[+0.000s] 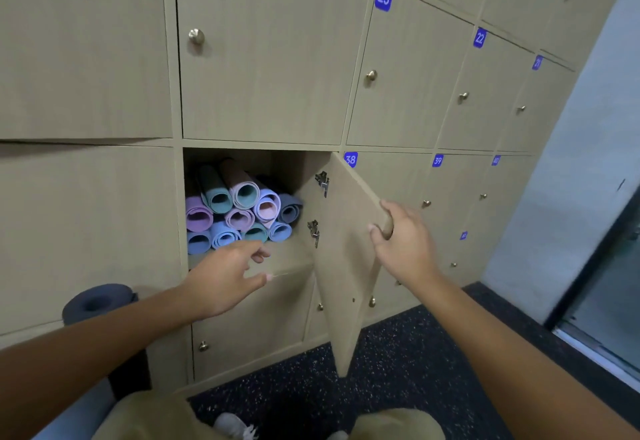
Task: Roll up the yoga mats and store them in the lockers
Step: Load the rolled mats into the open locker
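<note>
My right hand [398, 235] grips the locker door [346, 266] edge; my left hand [225, 277] hangs relaxed just below the rolled yoga mats [239, 211] stacked inside. Left of the door, a dark rolled mat [98, 301] waits: probably soft, light, best clasped mid-roll.

An open wooden locker [242, 159] holds a stack of rolled yoga mats [239, 211] in purple, teal, blue and grey, ends facing out, resting on its shelf floor [284, 259]. Below, dark speckled flooring [398, 353] runs along the locker wall; a dark grey rolled mat [98, 301] stands at left.
</note>
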Action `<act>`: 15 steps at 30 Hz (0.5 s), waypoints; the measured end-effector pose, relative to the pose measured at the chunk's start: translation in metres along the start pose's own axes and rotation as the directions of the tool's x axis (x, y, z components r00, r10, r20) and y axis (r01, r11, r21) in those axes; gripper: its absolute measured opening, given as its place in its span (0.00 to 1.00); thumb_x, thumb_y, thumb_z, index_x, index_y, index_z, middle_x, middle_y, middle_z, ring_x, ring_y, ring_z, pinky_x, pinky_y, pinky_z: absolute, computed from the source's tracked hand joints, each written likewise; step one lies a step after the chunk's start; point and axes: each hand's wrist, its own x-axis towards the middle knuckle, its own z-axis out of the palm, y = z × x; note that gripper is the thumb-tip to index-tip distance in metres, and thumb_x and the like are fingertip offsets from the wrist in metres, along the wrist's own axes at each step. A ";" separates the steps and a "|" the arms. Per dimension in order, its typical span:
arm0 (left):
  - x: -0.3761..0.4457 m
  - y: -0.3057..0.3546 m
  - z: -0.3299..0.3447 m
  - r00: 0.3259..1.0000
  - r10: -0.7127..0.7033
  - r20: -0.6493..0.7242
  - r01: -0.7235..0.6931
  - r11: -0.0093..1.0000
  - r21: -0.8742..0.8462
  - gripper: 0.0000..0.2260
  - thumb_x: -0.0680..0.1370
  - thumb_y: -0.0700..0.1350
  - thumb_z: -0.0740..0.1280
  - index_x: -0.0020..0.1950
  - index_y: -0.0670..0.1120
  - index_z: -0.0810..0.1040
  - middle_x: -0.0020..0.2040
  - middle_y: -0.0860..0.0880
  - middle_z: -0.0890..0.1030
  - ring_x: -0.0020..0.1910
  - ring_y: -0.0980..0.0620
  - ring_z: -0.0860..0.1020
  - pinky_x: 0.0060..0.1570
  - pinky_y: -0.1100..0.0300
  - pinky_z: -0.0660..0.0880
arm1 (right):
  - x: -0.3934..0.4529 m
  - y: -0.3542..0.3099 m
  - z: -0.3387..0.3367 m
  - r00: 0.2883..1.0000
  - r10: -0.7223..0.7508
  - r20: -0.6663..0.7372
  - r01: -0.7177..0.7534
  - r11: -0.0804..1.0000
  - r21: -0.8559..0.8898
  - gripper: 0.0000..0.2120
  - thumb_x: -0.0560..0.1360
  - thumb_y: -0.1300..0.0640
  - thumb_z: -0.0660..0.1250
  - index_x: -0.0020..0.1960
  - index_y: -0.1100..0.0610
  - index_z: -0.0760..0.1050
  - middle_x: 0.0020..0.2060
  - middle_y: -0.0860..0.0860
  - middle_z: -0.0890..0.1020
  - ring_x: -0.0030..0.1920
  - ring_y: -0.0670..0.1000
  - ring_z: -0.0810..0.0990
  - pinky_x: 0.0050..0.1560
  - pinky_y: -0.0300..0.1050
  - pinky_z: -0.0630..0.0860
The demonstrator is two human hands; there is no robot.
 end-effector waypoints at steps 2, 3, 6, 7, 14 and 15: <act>-0.017 -0.015 0.002 0.999 -0.010 0.035 0.010 1.000 0.012 0.15 0.78 0.54 0.72 0.63 0.54 0.77 0.55 0.60 0.77 0.47 0.69 0.73 0.48 0.69 0.69 | -0.004 -0.023 0.012 1.000 -0.025 0.007 0.025 0.998 0.063 0.26 0.79 0.47 0.68 0.74 0.56 0.71 0.68 0.51 0.77 0.70 0.53 0.73 0.68 0.48 0.68; -0.026 -0.023 0.002 0.998 -0.023 0.056 0.022 1.000 0.022 0.15 0.78 0.54 0.72 0.63 0.54 0.77 0.55 0.60 0.77 0.47 0.70 0.72 0.47 0.72 0.67 | -0.005 -0.035 0.018 0.999 -0.034 0.016 0.032 0.995 0.094 0.27 0.79 0.45 0.68 0.75 0.55 0.70 0.69 0.51 0.77 0.70 0.53 0.72 0.69 0.48 0.68; -0.059 -0.056 0.004 0.989 -0.122 0.082 0.121 0.992 0.016 0.15 0.78 0.56 0.71 0.62 0.55 0.76 0.55 0.60 0.77 0.50 0.64 0.76 0.51 0.69 0.71 | -0.008 -0.072 0.040 0.996 -0.068 0.060 0.054 0.976 0.211 0.30 0.80 0.39 0.63 0.77 0.53 0.68 0.70 0.51 0.75 0.71 0.52 0.71 0.71 0.50 0.69; -0.071 -0.067 0.006 0.983 -0.160 0.088 0.158 0.987 0.024 0.15 0.78 0.58 0.70 0.62 0.56 0.75 0.56 0.59 0.78 0.53 0.60 0.78 0.55 0.63 0.74 | -0.008 -0.085 0.048 0.993 -0.087 0.079 0.065 0.966 0.249 0.31 0.81 0.37 0.61 0.78 0.52 0.67 0.70 0.50 0.74 0.71 0.52 0.70 0.71 0.51 0.68; -0.159 -0.120 0.045 0.900 -0.341 0.270 0.320 0.940 0.120 0.15 0.81 0.57 0.65 0.67 0.55 0.74 0.60 0.56 0.75 0.60 0.56 0.75 0.61 0.60 0.73 | 0.004 -0.165 0.133 0.932 -0.180 0.314 0.024 0.896 0.442 0.34 0.82 0.36 0.57 0.83 0.50 0.55 0.81 0.46 0.59 0.81 0.49 0.55 0.79 0.49 0.53; -0.169 -0.125 0.052 0.889 -0.355 0.288 0.336 0.935 0.116 0.14 0.82 0.57 0.64 0.66 0.57 0.74 0.60 0.58 0.73 0.60 0.57 0.74 0.60 0.61 0.72 | 0.006 -0.173 0.146 0.915 -0.200 0.350 0.026 0.895 0.445 0.35 0.82 0.36 0.57 0.83 0.50 0.54 0.82 0.45 0.56 0.82 0.49 0.53 0.80 0.49 0.51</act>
